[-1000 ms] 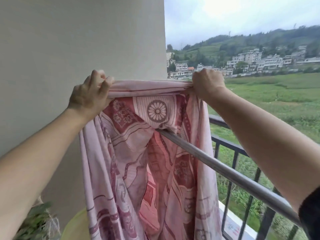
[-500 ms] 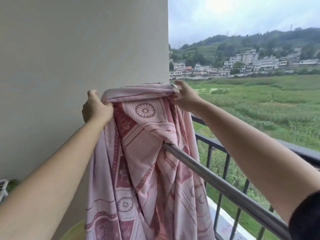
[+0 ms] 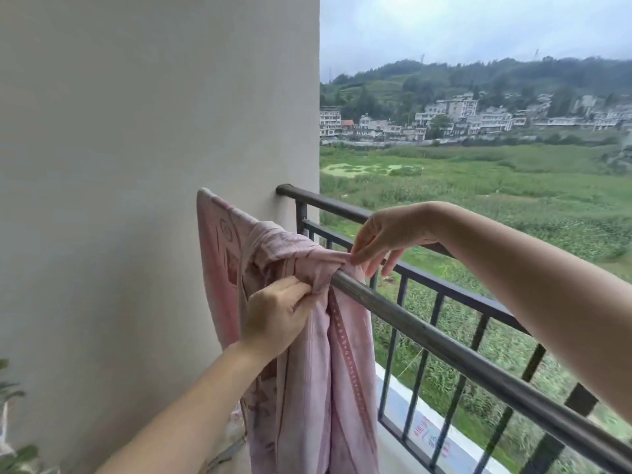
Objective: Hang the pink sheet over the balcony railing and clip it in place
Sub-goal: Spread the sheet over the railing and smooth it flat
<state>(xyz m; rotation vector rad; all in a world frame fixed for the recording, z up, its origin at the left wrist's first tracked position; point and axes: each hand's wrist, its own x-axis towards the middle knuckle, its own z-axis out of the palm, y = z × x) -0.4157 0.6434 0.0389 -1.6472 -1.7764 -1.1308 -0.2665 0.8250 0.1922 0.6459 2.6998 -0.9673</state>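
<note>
Pink sheet (image 3: 307,371) bunched over rail (image 3: 444,343) at wall end; left hand (image 3: 277,319) grips near-side fold, anchoring; right hand (image 3: 386,237) pinches top fold, likely to spread it along rail; no clip visible.

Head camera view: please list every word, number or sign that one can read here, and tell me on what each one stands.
No text here can be read.
Red marks on the white ledge: they look printed, but are too blurred to read.
Pink sheet: pattern only, no words seen.
Distant buildings: too small to show any sign.
</note>
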